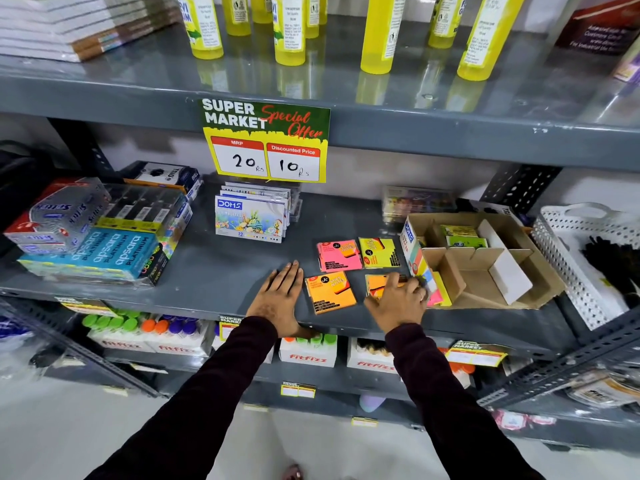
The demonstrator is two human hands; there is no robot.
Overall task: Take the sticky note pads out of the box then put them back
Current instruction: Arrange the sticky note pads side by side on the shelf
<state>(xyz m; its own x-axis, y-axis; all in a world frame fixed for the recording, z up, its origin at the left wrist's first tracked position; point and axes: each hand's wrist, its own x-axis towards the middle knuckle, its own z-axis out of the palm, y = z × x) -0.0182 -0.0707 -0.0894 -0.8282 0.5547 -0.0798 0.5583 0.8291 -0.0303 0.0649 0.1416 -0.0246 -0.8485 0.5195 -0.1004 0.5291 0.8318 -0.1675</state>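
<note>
An open cardboard box [512, 233] with dividers stands on the grey shelf [221, 271]; green and yellow pads [462, 235] sit in its back compartment. Several sticky note pads lie on the shelf to its left: a pink pad [337, 255], a yellow pad [378, 252] and an orange pad [329, 292]. A second orange pad [375, 284] lies under my right hand [398, 299], whose fingers curl over it. My left hand [280, 296] rests flat on the shelf, fingers together, just left of the first orange pad, holding nothing.
Boxes of pencils and pens [100, 233] are stacked at the left. DOMS colour boxes [252, 216] stand at the back centre under a price sign [266, 140]. A white perforated basket [585, 268] sits right of the box. Yellow bottles [289, 29] line the shelf above.
</note>
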